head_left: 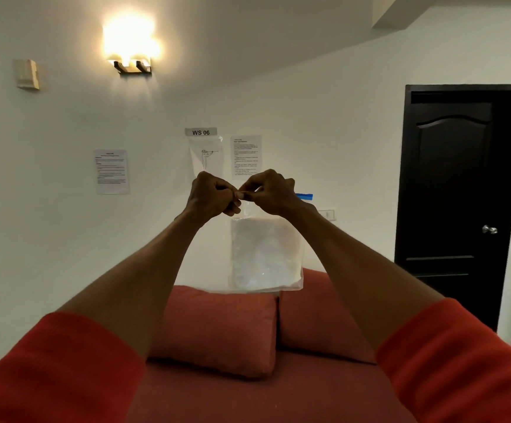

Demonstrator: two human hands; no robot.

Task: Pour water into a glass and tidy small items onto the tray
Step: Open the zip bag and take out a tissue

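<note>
Both arms are raised in front of the head camera, and the 2 hands meet just above the centre of the frame. The left hand point(211, 193) has its fingers curled tight and appears to pinch the top edge of a clear plastic zip bag point(266, 254); the right hand point(271, 192), touching it at 3 o'clock, pinches the same edge between thumb and curled fingers. The bag hangs straight down from the hands toward 6 o'clock, with something white and flat inside that is too blurred to identify, and a blue strip point(304, 196) sticks out past the right hand at 3 o'clock. Below the bag, 2 red cushions point(217, 328) lean side by side against a white wall. On the wall at 12 o'clock from the hands is a label reading WS 06 point(200, 132), with printed sheets point(111, 171) around it. A lit wall lamp point(130, 47) glows at 11 o'clock, and a dark door point(452, 193) stands at 3 o'clock.
</note>
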